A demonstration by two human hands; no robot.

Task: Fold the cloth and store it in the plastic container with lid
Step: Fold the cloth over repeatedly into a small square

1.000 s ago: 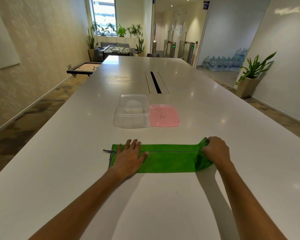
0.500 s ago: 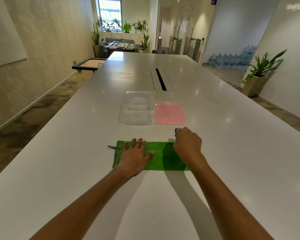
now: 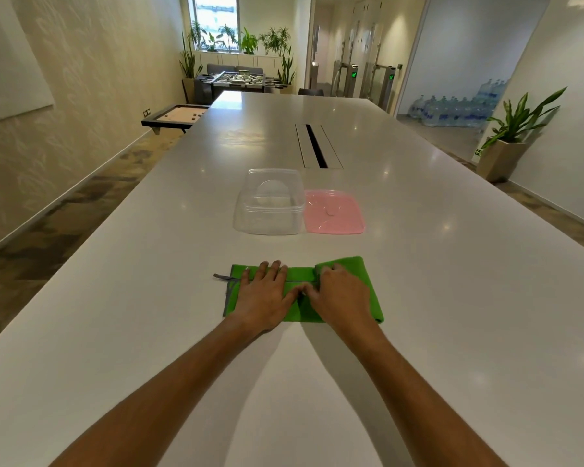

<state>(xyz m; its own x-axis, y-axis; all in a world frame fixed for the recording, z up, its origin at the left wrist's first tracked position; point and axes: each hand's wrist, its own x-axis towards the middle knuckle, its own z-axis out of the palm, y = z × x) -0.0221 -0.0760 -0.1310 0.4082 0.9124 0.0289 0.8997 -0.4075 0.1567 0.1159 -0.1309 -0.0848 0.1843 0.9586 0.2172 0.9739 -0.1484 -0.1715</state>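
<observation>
Beyond the cloth [image 3: 368, 284] stand container [image 3: 268, 210] and lid [image 3: 334, 214].

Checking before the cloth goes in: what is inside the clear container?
The container looks empty; only a pale round mark shows through its clear walls. The pink lid lies beside it, covering nothing. The green cloth remains outside.

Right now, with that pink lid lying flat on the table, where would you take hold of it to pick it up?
Probably by the near right corner of the pink lid, coming from the right. It lies flat, so only its thin rim offers a grip, and the clear container crowds its left edge. The right side and front are free.
</observation>
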